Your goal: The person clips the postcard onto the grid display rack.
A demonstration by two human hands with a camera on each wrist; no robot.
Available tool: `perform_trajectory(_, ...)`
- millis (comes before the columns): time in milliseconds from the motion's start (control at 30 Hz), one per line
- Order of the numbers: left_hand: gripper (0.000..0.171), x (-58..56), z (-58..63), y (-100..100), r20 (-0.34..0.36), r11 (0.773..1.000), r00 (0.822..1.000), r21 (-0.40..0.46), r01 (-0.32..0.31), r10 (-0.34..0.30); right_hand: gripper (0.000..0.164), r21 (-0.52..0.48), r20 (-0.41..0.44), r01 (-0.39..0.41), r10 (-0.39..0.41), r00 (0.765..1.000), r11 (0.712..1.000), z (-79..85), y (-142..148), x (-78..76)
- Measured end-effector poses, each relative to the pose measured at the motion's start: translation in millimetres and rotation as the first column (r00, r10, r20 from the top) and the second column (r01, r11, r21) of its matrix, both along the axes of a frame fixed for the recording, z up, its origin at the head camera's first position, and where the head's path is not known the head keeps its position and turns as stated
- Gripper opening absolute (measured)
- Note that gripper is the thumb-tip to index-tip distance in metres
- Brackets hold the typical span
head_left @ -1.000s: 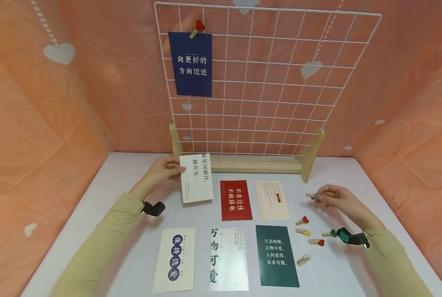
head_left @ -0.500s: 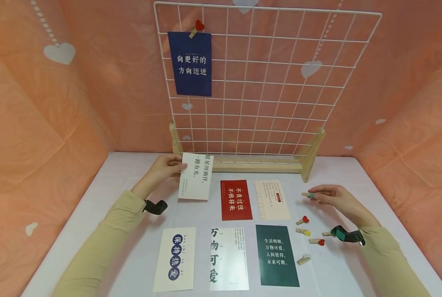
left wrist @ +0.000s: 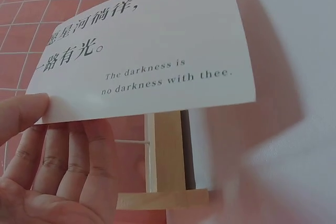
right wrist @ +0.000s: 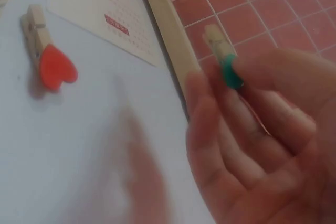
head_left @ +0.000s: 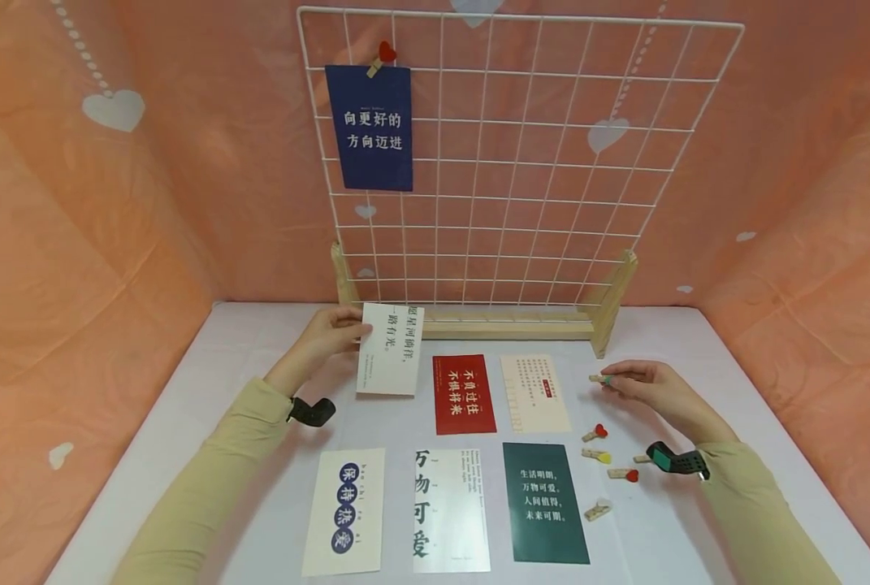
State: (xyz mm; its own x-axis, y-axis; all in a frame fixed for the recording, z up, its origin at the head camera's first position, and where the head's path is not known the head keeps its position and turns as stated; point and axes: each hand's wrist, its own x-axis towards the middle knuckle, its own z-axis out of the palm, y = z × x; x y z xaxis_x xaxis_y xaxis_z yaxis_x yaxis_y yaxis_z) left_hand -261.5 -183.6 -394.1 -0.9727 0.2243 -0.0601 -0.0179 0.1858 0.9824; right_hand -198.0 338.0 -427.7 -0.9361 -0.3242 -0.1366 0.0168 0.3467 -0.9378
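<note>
A white postcard with black lettering (head_left: 389, 361) is lifted off the table by my left hand (head_left: 325, 337), which pinches its left edge between thumb and fingers. In the left wrist view the postcard (left wrist: 157, 51) tilts in front of the rack's wooden foot. Over the table's right side, my right hand (head_left: 657, 390) pinches a small wooden clothespin (head_left: 597, 379) by its green end. The same clothespin (right wrist: 216, 40) points away from the fingers in the right wrist view. A navy postcard (head_left: 370, 130) hangs on the white wire grid rack (head_left: 537, 162) from a red-heart clothespin (head_left: 380, 58).
Lying on the white table are a red postcard (head_left: 465, 395), a cream one (head_left: 536, 394), a blue-circle one (head_left: 344, 512), a white one (head_left: 452, 512) and a green one (head_left: 547, 504). Several clothespins, including a yellow-tipped one (head_left: 596, 456), lie right of them. Orange cloth (head_left: 98, 244) surrounds the table.
My left hand has shifted slightly rightward with the white postcard. My right hand has moved a little left and up with the clothespin, its wristband now covering part of another clothespin.
</note>
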Motion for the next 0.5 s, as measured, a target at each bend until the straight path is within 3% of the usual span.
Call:
perform_trajectory(200, 0.033, 0.0, -0.1, 3, -0.012, 0.998, 1.000, 0.056, 0.001, 0.000, 0.042, -0.045, -0.006, -0.009, 0.009, 1.000, 0.999, 4.3, -8, -1.7)
perform_trajectory(500, 0.029, -0.5, 1.1, 8, -0.003, 0.997, 1.000, 0.074, 0.003, -0.003, 0.045, -0.058, -0.016, 0.010, -0.011, 1.000, 0.998, 11.1, -19, -6.2)
